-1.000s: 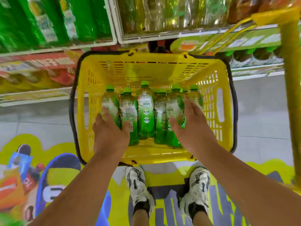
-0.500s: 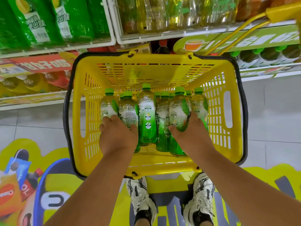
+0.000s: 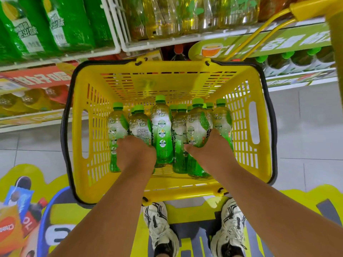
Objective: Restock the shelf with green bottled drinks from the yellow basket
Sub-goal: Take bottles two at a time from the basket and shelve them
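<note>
A yellow basket (image 3: pixel 185 80) of rigid slotted plastic, rectangular with rounded corners and two black handles folded down along its rim, is sitting in front of the shelf (image 3: pixel 185 37). Standing inside, packed toward the near wall, are green bottled drinks (image 3: pixel 161 130): clear, ribbed plastic with glossy green-and-white wrap labels and round green screw caps. About eleven caps are showing; the back row is partly hidden, so the count is not firm. The left hand (image 3: pixel 136 154) is curling around a bottle (image 3: pixel 140 125) in the left part of the cluster, fingers wrapped over its lower body. The right hand (image 3: pixel 209 147) is gripping another bottle (image 3: pixel 197 128) by its lower half, and this one is riding higher than its neighbours and tilting slightly. The shelf above is white wire, holding tall green packs on the left and clear yellowish bottles on the right. A lower tier at the right is showing four dark bottles with green caps. Two white-and-black mesh shoes (image 3: pixel 161 229) are standing on a glossy printed floor sticker (image 3: pixel 27 210), with pale square tiles beyond.
</note>
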`<move>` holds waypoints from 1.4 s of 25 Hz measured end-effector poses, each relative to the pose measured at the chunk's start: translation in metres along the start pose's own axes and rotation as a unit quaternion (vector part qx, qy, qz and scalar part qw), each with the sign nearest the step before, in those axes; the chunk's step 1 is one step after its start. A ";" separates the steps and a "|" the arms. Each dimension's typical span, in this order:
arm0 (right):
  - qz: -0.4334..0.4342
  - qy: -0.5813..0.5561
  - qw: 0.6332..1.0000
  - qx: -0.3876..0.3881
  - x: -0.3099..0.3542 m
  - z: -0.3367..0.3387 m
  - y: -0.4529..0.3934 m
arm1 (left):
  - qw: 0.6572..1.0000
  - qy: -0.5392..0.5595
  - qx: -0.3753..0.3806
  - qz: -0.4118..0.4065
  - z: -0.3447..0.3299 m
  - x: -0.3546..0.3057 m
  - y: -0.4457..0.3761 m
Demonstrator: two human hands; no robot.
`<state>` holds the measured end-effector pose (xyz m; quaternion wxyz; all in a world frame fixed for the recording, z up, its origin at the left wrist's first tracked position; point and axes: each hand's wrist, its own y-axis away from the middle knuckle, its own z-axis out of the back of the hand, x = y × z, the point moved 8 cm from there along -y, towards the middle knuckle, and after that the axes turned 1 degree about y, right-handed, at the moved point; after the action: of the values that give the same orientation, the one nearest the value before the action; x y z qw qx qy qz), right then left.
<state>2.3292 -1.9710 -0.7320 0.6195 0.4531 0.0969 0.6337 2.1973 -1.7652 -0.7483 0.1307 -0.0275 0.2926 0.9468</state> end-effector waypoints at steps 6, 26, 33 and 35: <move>0.003 -0.033 0.999 0.008 0.000 0.004 0.002 | 1.000 0.017 -0.023 0.001 0.013 0.006 0.008; 0.146 -0.219 0.965 -0.001 0.109 0.169 0.166 | 0.908 0.392 0.025 -0.146 0.224 -0.042 0.173; 0.229 -0.255 0.938 -0.047 0.190 0.300 0.314 | 0.874 0.424 -0.014 -0.239 0.396 -0.089 0.311; 0.256 -0.262 0.928 -0.065 0.210 0.341 0.356 | 0.856 0.437 -0.030 -0.274 0.447 -0.099 0.346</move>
<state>2.3553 -2.0131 -0.1984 0.4673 0.5714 -0.2296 0.6344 2.2127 -1.8117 -0.1767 0.2426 -0.5211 0.2721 0.7717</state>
